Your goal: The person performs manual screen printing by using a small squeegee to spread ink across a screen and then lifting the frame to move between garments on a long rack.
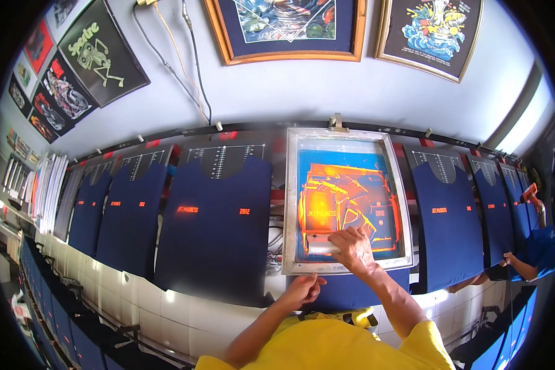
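A silver screen-printing frame lies over a navy T-shirt on a board. Orange-red ink is smeared over its blue mesh. My right hand grips a pale squeegee down on the mesh, near the frame's close end. Just below the frame's near edge is my left hand, its fingers curled in. Its fingertips come up to the rim, and I cannot tell whether they hold anything.
More navy T-shirts with small orange prints lie on boards to both sides. A clamp joins the frame to a dark rail along the wall. At far right, another person's hand shows near an orange heat gun.
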### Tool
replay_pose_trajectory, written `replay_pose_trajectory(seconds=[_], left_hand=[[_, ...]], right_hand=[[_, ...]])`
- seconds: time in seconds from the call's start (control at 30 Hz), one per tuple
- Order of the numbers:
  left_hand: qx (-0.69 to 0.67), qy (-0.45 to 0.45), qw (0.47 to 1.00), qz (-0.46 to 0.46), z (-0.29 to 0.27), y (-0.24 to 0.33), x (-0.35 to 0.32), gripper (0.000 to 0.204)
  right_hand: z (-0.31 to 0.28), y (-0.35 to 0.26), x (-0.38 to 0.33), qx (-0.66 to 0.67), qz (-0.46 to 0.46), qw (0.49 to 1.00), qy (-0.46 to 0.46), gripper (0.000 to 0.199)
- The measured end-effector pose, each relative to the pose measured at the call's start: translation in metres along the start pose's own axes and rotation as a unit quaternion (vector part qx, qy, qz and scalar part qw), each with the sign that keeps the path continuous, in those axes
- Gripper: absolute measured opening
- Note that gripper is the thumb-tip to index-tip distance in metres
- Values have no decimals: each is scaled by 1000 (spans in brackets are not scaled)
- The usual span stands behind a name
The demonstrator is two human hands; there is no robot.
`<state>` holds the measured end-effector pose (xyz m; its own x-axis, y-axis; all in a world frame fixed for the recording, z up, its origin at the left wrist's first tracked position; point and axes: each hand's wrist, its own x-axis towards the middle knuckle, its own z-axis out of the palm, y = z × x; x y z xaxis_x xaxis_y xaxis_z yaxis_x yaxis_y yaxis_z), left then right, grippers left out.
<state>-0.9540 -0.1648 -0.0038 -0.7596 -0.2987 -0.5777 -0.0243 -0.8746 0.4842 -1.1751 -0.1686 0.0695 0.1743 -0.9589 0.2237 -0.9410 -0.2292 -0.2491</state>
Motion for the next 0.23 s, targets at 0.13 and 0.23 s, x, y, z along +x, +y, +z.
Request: replay_pose_trajectory(seconds=[0.13, 0.23], left_hand=[[363, 174, 867, 295, -1, 13, -28, 30], [528, 159, 673, 493, 17, 46, -31, 38]], right_hand=[[-2, -20, -24, 2, 5, 1000, -28, 51], [19, -18, -37, -3, 8, 1000, -22, 51]])
